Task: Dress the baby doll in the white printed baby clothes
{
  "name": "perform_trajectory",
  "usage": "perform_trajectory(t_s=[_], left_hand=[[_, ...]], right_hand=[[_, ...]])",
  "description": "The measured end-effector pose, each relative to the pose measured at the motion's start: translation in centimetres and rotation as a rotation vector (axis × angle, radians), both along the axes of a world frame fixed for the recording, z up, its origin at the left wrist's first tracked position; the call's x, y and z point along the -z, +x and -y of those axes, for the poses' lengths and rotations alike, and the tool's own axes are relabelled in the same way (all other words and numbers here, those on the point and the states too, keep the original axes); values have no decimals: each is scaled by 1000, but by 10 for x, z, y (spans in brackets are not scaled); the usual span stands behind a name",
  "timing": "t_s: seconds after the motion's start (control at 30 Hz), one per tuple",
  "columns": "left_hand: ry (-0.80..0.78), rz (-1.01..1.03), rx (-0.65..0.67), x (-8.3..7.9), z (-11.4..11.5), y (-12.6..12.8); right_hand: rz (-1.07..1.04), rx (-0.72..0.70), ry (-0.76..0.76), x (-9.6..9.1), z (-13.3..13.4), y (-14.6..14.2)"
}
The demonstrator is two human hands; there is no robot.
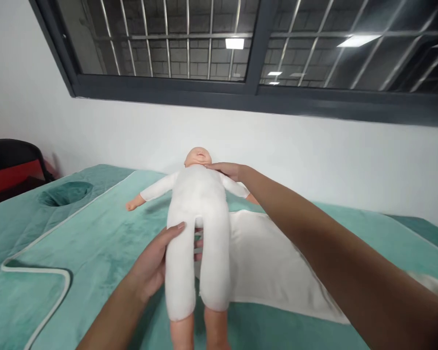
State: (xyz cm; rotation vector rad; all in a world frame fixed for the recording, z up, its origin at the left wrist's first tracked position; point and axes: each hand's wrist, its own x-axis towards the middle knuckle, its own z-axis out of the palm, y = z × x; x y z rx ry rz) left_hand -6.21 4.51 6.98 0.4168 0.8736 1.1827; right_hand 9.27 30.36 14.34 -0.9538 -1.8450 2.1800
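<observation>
Left hand (156,261): grasping 1 thigh of doll (199,192), thumb on top. Right hand (229,168): fingers at neck; grip, cannot tell. Doll face-up, long axis running away: head just beyond right fingers, lower legs nearer than left fingers.

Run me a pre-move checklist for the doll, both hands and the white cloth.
1. Left hand grip on the doll: ok. Thumb over one leg, fingers showing between the legs.
2. Right hand grip: cannot tell. It is at the neck and shoulder, with fingertips partly hidden.
3. Doll front side up: ok. Its belly faces the camera and its head tips back.
4. Doll's back off the green cover: cannot tell. The underside is hidden.
5. Whole white cloth in sight: not ok. The right forearm and the doll hide parts.
6. Doll's feet in view: not ok. Cut off at the bottom edge.
</observation>
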Motion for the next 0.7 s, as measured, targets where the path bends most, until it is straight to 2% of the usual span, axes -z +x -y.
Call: perform_trajectory(t_s=[0.07, 0.13, 0.23, 0.33, 0.47, 0.6, 0.7], left_hand=[[28, 69, 58, 0, 14, 42], [46, 112, 107, 5, 27, 81], [44, 122, 140, 17, 44, 130], [8, 98, 155, 30, 55, 165], [-42, 84, 177, 46, 59, 191], [-57, 23, 158, 57, 57, 200], [-40, -47, 151, 56, 55, 202]], right_hand=[[77, 47, 72, -18, 22, 47], [125, 67, 156, -25, 46, 92], [163, 88, 227, -18, 77, 151], [187, 136, 318, 2, 98, 194], [182, 184, 518, 29, 108, 225], [247, 287, 652, 50, 111, 235], [307, 320, 704, 62, 113, 238]])
